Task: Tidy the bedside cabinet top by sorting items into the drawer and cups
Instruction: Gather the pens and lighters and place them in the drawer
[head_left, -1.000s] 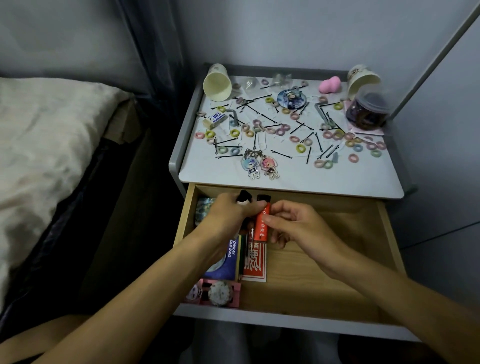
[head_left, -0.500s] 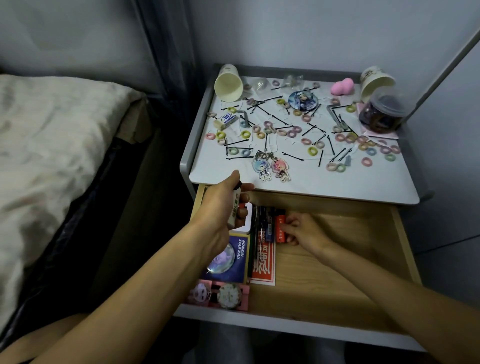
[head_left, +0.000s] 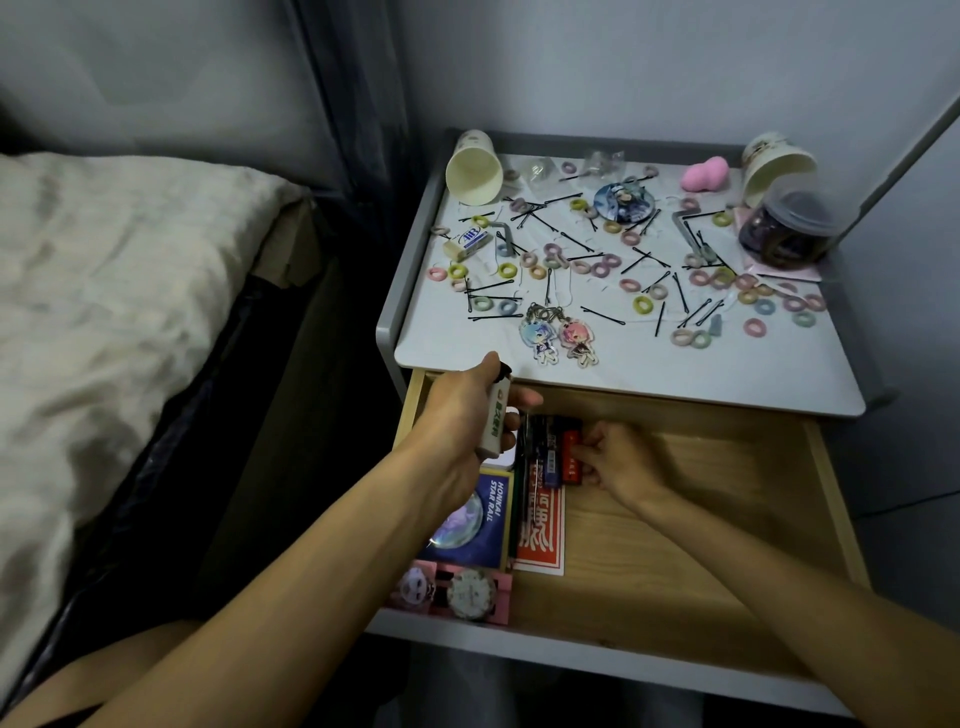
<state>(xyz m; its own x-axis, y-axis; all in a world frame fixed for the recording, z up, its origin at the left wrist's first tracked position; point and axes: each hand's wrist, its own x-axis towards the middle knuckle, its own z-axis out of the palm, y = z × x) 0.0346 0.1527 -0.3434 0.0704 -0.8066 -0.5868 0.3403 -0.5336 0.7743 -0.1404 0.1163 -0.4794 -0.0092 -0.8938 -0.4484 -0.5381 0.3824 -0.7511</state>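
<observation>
Pale wood lines the open drawer (head_left: 675, 545) of a grey bedside cabinet, seen from above by the person reaching into it. The left hand (head_left: 457, 415) is curled around a white lighter (head_left: 496, 422), holding it upright over the drawer's back left corner, just below the front edge of the cabinet top (head_left: 649, 366). The right hand (head_left: 623, 460) is inside the drawer with bent fingertips against a red lighter (head_left: 571, 457); whether it grips or only touches it cannot be told. The red lighter lies flat beside a row of dark lighters (head_left: 545, 452). In front of them in the drawer are a blue card box (head_left: 480, 519), a red card pack (head_left: 540, 543) and a pink watch box (head_left: 467, 592). The white top is strewn with pastel hair ties (head_left: 641, 304) and black bobby pins (head_left: 602, 314). Two cartoon keychains (head_left: 558, 340) lie near its front edge, an eraser (head_left: 467, 241) on the left, and a round badge (head_left: 623, 200) towards the back. A paper cup (head_left: 474, 169) lies on its side at the back left. A second cup (head_left: 774, 161) is tipped over at the back right, next to a pink sponge (head_left: 705, 175) and a clear jar (head_left: 789, 228). A bed (head_left: 104, 312) is on the left.
</observation>
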